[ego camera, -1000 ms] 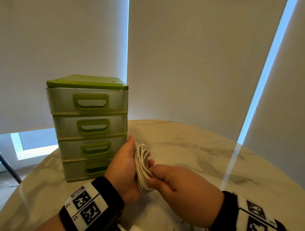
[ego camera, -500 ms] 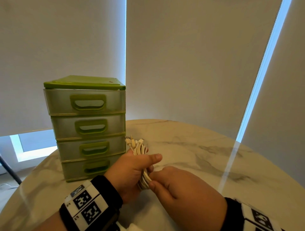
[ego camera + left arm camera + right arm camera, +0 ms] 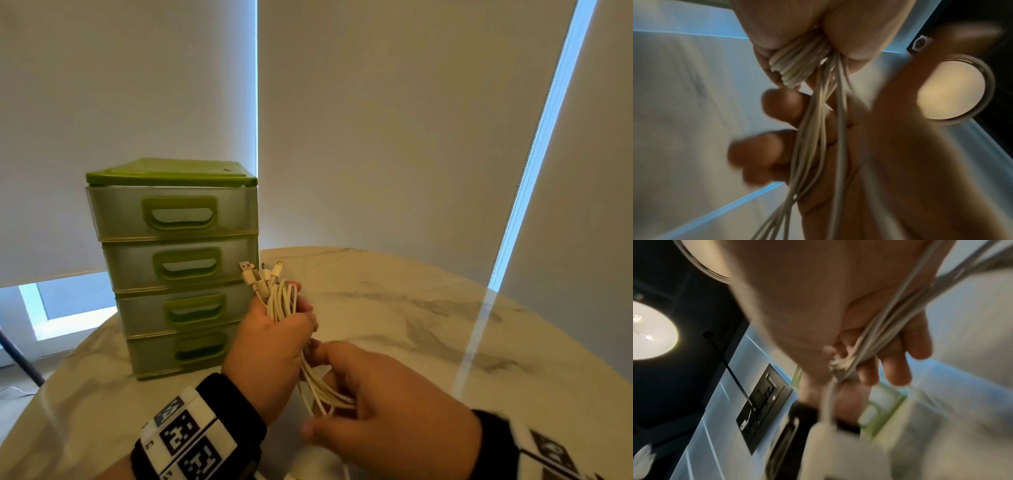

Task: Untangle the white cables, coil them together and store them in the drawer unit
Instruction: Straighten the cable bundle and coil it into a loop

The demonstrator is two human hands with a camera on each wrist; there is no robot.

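White cables [image 3: 281,301]; drawer unit [image 3: 178,263] green-topped with frosted grey drawers; counter [image 3: 411,308] cream, grey-veined marble; wristbands [image 3: 191,442] black-and-white checked.

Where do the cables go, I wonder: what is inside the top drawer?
The top drawer is closed; its cloudy front shows nothing distinct inside. The white cables are outside, in the left hand.

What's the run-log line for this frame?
left hand: grips white cables, plugs up | right hand: holds loose strands below | drawer unit: all drawers closed | stage: coiling, not stored

White cables [image 3: 310,380] lower end cut off; right wrist view blurred.
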